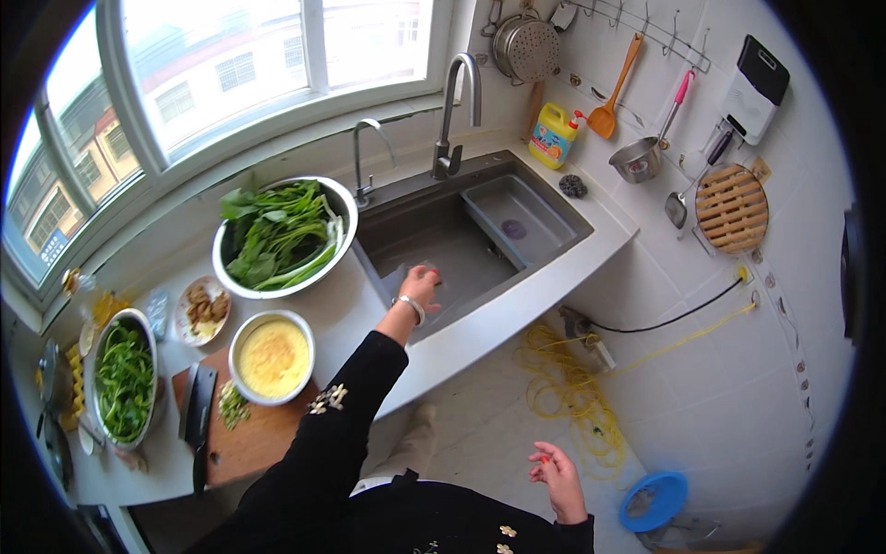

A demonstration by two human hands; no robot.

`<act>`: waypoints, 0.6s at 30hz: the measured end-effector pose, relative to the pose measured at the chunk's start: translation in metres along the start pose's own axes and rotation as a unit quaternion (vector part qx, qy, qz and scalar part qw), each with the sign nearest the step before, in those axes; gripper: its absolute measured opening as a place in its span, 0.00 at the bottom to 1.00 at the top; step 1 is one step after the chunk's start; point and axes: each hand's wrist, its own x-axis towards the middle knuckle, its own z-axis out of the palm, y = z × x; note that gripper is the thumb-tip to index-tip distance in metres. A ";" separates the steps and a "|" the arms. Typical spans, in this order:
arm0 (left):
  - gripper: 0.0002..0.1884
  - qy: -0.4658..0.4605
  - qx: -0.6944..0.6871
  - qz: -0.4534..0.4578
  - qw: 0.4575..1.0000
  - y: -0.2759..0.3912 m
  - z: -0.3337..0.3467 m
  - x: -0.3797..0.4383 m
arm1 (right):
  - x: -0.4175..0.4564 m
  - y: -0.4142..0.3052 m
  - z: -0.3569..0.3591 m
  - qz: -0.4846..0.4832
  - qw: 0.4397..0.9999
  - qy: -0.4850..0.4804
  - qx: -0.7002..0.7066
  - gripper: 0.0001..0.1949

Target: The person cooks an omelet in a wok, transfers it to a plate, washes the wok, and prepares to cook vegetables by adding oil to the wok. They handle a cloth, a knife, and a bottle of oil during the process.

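Observation:
My left hand (419, 289), with a bracelet at the wrist, is over the near left part of the dark sink (443, 239). Something clear, perhaps thin plastic, shows around its fingertips; whether the hand holds it I cannot tell. Low over the floor hangs my right hand (559, 485), fingers loosely bent and apart, holding nothing. Left of the sink stands a metal basin (344, 208) of leafy greens (277, 232). A bowl of yellow food (273, 358) rests on a wooden cutting board (259, 443), beside chopped scallion (233, 405) and a black cleaver (199, 408).
A plate of brown food (203, 311) and a bowl of greens (124, 384) stand at the left. Two faucets (444, 138) (358, 159) rise behind the sink, near a yellow soap bottle (552, 136). A coiled yellow hose (574, 408) and blue basin (654, 500) are on the floor.

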 end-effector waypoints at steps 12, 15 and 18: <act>0.34 0.286 0.374 -0.112 0.875 -0.079 0.016 0.281 | 0.167 -0.099 -0.023 0.063 0.994 0.092 -0.013 0.19; 0.30 0.114 0.537 -0.030 0.835 -0.103 0.011 0.300 | 0.216 -0.112 -0.018 0.117 0.991 0.060 0.038 0.16; 0.25 0.019 0.499 -0.052 0.865 -0.096 0.033 0.296 | 0.277 -0.121 -0.006 0.135 0.984 -0.015 0.114 0.16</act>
